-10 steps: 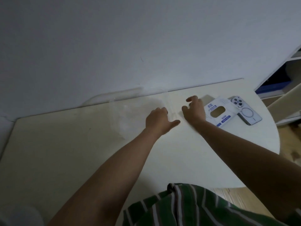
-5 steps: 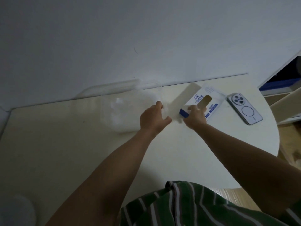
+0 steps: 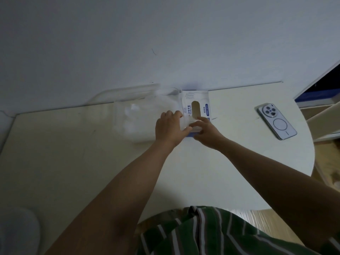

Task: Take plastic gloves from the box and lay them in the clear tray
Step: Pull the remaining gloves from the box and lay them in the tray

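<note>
The white and blue glove box (image 3: 196,107) lies lengthways against the wall, its oval opening facing up and its near end raised between my hands. My left hand (image 3: 170,127) grips the box's near left corner, thumb stretched under the end. My right hand (image 3: 207,132) holds the near right end with curled fingers. Directly left of the box, the clear tray (image 3: 117,116) holds a heap of translucent plastic gloves (image 3: 141,115). No glove shows in the opening.
A silver phone (image 3: 276,124) lies face down at the right of the white table (image 3: 220,162), near its rounded edge. A shelf unit (image 3: 323,92) stands beyond that edge. A pale rounded object (image 3: 18,232) sits at the near left corner.
My right hand has brought the box from beside the phone leftward to the tray and turned it lengthways to the wall. My left hand has moved from the tray onto the box.
</note>
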`<control>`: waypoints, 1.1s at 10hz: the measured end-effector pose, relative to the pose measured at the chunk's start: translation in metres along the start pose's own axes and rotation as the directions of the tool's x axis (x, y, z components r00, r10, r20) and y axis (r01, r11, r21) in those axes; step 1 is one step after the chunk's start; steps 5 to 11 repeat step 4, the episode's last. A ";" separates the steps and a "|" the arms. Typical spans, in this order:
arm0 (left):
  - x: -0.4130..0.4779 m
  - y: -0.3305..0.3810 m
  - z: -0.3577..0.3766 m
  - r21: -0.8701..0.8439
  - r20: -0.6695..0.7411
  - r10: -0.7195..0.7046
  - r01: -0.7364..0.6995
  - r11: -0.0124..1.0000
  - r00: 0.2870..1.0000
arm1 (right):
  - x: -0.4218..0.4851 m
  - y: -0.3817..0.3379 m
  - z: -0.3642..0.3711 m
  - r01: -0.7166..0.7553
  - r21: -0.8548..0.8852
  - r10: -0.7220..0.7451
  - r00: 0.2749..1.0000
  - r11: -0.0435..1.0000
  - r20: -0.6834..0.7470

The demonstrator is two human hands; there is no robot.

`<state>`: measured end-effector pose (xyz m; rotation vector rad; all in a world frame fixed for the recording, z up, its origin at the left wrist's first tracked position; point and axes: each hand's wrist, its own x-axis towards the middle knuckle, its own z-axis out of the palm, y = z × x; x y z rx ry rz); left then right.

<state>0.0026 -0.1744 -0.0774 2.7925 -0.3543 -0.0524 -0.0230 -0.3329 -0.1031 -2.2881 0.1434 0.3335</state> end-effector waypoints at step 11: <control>-0.090 -0.073 -0.029 -0.038 -0.394 -0.369 0.386 0.922 0.842 | -0.037 -0.043 -0.026 0.085 0.429 -0.043 0.993 0.899 -0.106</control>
